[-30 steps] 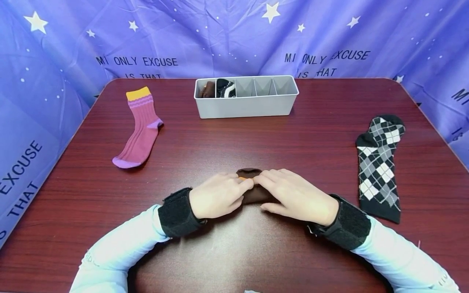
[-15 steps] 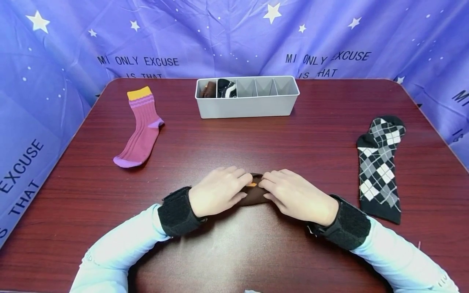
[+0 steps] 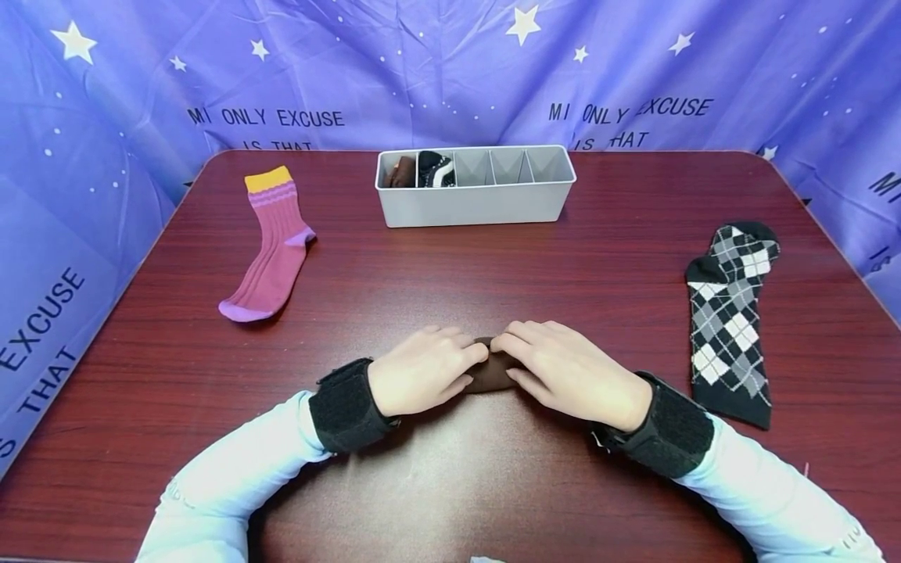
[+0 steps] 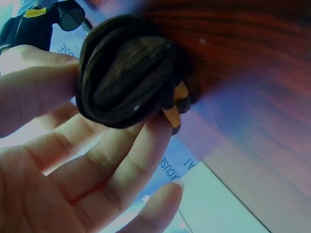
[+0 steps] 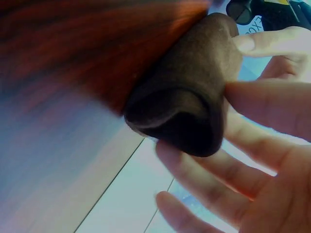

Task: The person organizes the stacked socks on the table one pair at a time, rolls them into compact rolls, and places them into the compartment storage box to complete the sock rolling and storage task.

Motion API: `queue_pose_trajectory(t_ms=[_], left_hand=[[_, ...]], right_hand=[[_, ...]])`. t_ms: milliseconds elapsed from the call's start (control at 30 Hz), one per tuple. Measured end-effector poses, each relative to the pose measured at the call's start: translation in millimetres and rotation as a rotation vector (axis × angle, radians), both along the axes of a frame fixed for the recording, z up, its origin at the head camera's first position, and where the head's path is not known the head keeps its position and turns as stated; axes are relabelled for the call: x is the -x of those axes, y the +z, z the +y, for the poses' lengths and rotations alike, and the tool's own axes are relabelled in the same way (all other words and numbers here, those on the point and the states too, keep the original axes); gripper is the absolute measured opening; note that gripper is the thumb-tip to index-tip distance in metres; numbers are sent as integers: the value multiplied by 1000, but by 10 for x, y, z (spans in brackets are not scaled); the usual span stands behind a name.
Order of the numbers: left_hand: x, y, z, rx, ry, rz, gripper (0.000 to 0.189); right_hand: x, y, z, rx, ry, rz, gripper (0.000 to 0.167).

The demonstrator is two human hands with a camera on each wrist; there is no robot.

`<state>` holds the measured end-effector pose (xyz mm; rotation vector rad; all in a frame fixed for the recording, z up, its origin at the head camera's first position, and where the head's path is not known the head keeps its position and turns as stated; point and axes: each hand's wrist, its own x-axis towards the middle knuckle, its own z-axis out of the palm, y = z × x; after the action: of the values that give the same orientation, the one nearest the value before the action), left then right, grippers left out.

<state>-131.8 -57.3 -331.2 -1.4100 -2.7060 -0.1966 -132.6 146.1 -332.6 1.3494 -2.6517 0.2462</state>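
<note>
Brown sock (image 3: 493,377) was rolled into a short bundle, set crosswise between both hands near the middle of the table (image 3: 450,274).

Writing: backdrop (image 3: 450,70) read "MI ONLY EXCUSE IS THAT" in black capitals, printed at left and right, with white stars. Left side cloth showed "EXCUSE" and "THAT" on a slant. Left wrist view caught "EXCUSE" tilted, plus a yellow label (image 4: 35,12) on a black device; print too small to read.

Grip: left hand (image 3: 422,371) held the left end, right hand (image 3: 573,371) the right end. Thumbs on the person's side, fingers over the far side, gap about as wide as the roll. Mid-section showed bare between them. Left wrist view: layered end of the roll between thumb and fingers, orange bits by the fingertips. Right wrist view: hollow end, thumb along one side, fingers on the other. Couldn't tell how hard either hand pressed.

Around: grey divided box (image 3: 479,206) at the back, brown bundle (image 3: 401,172) in the leftmost slot, black-and-white bundle (image 3: 435,170) in the next. Pink sock (image 3: 271,250) flat at left, argyle sock (image 3: 735,328) flat at right, both well apart from the hands.
</note>
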Motion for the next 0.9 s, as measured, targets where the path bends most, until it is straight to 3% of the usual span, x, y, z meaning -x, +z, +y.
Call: queue_pose_trajectory(t_ms=[300, 533, 800, 900], left_hand=[[27, -47, -17, -70, 15, 49, 7], [20, -14, -2, -23, 41, 11, 7], [4, -36, 27, -74, 25, 11, 4], [-2, -46, 30, -106, 21, -6, 12]], right_hand=[[-1, -4, 10, 17, 60, 17, 42], [18, -34, 5, 26, 52, 31, 36], [12, -40, 5, 30, 72, 17, 35], [6, -34, 0, 31, 80, 21, 34]])
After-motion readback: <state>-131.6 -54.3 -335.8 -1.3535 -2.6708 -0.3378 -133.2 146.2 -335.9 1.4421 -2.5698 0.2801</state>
